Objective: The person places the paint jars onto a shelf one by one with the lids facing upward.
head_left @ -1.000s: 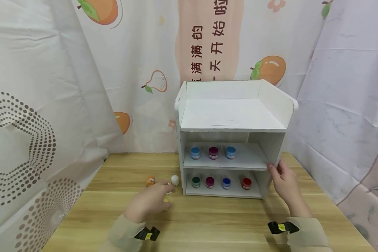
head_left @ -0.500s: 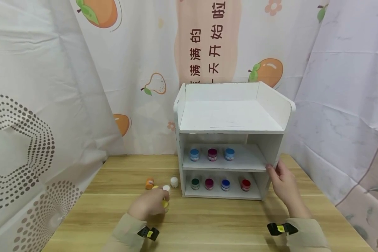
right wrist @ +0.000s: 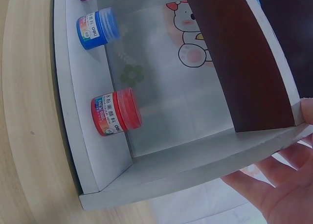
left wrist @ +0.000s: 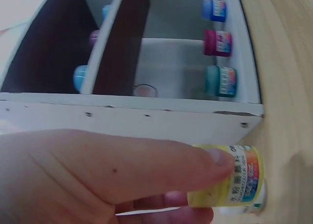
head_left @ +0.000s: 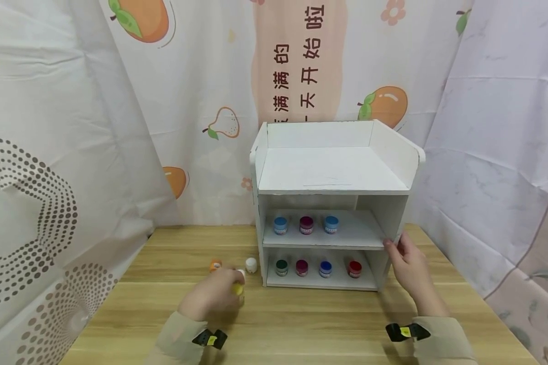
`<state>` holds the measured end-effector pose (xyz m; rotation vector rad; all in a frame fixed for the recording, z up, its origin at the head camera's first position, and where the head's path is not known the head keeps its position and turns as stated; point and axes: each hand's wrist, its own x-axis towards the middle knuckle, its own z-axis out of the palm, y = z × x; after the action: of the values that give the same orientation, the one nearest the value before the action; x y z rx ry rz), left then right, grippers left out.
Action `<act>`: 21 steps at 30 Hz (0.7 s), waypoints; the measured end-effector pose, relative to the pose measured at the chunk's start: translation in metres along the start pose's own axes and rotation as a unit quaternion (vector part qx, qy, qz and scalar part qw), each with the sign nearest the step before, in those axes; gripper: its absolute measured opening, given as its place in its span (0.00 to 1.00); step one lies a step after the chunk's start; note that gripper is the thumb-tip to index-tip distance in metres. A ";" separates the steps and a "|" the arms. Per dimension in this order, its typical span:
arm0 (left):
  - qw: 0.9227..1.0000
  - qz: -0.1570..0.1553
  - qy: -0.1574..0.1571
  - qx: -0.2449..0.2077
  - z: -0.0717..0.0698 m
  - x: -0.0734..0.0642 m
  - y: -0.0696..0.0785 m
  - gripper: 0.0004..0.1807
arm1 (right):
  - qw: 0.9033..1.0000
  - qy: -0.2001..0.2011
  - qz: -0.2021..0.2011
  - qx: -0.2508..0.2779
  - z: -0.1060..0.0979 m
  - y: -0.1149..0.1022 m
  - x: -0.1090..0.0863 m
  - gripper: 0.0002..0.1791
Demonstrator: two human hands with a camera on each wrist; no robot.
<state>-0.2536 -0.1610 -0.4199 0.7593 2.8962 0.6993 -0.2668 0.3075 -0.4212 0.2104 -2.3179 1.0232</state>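
My left hand (head_left: 213,294) pinches a yellow paint jar (left wrist: 248,177) between thumb and fingers, left of the white shelf unit (head_left: 333,167). The jar's label faces the left wrist camera, and the thumb covers part of its side. A white jar sits partly hidden behind it. My right hand (head_left: 412,268) grips the right side wall of the shelf unit, thumb at the middle board's front edge. On the lower shelf stand green (head_left: 281,267), magenta (head_left: 302,268), blue (head_left: 326,269) and red (right wrist: 116,111) paint jars.
The middle shelf carries a light blue jar (head_left: 280,225), a plum jar (head_left: 306,225) and another light blue jar (head_left: 331,224). An orange jar (head_left: 215,264) and a white jar (head_left: 251,265) are on the wooden table (head_left: 310,324). Printed curtains (head_left: 210,76) hang behind.
The left hand's fingers have closed around the yellow jar, which was partly covered beneath the hand a second ago. The right hand keeps its grip on the shelf unit. The head view has shifted slightly.
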 end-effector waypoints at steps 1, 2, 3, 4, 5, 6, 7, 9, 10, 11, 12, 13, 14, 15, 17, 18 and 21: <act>1.000 0.006 0.004 0.001 -0.002 -0.001 0.001 0.17 | 1.000 0.001 0.000 0.000 0.000 0.000 0.000 0.23; 1.000 0.015 0.011 0.007 -0.004 -0.002 0.002 0.17 | 1.000 0.001 0.000 -0.001 0.000 0.000 0.000 0.23; 1.000 0.023 0.016 0.009 -0.007 -0.003 0.004 0.17 | 1.000 0.002 0.000 -0.001 0.001 0.000 0.000 0.23; 0.999 0.031 0.022 0.012 -0.009 -0.003 0.005 0.17 | 1.000 0.001 0.001 -0.001 0.001 0.000 0.000 0.23; 0.999 0.039 0.027 0.014 -0.011 -0.004 0.006 0.16 | 1.000 0.001 0.001 0.000 0.001 0.000 0.000 0.23; 0.998 0.049 0.035 0.021 -0.013 -0.004 0.006 0.15 | 1.000 0.000 0.002 0.001 0.001 0.000 0.000 0.23; 0.997 0.056 0.041 0.027 -0.015 -0.005 0.007 0.15 | 1.000 0.000 0.002 0.003 0.001 0.001 0.000 0.23; 0.996 0.064 0.052 0.037 -0.019 -0.005 0.007 0.14 | 1.000 0.000 0.001 0.002 0.001 0.001 0.000 0.23; 0.995 0.066 0.055 0.040 -0.020 -0.006 0.007 0.14 | 1.000 0.001 0.001 0.002 0.002 0.001 0.000 0.23; 0.995 0.069 0.058 0.042 -0.021 -0.006 0.007 0.14 | 1.000 0.001 0.000 0.001 0.002 0.001 0.001 0.23; 0.995 0.070 0.059 0.043 -0.022 -0.006 0.007 0.14 | 1.000 0.002 0.000 0.001 0.002 0.001 0.001 0.23; 0.995 0.071 0.059 0.042 -0.022 -0.006 0.007 0.14 | 1.000 0.002 -0.001 0.000 0.002 0.001 0.001 0.23; 0.995 0.071 0.058 0.039 -0.022 -0.006 0.007 0.14 | 1.000 0.002 -0.001 0.000 0.002 0.001 0.001 0.23; 0.995 0.072 0.057 0.039 -0.022 -0.005 0.007 0.14 | 1.000 0.003 0.000 0.000 0.002 0.001 0.001 0.23; 0.995 0.074 0.056 0.037 -0.021 -0.003 0.009 0.13 | 1.000 0.003 0.001 0.000 0.002 0.001 0.001 0.23; 0.995 0.076 0.055 0.038 -0.021 -0.002 0.011 0.13 | 1.000 0.003 0.001 0.000 0.001 0.000 0.001 0.24; 0.994 0.078 0.055 0.042 -0.019 0.001 0.018 0.13 | 1.000 0.004 0.002 -0.001 0.001 0.001 0.000 0.23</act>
<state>-0.2500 -0.1541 -0.3953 0.9984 3.0072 0.6555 -0.2676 0.3073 -0.4223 0.2012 -2.3120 1.0221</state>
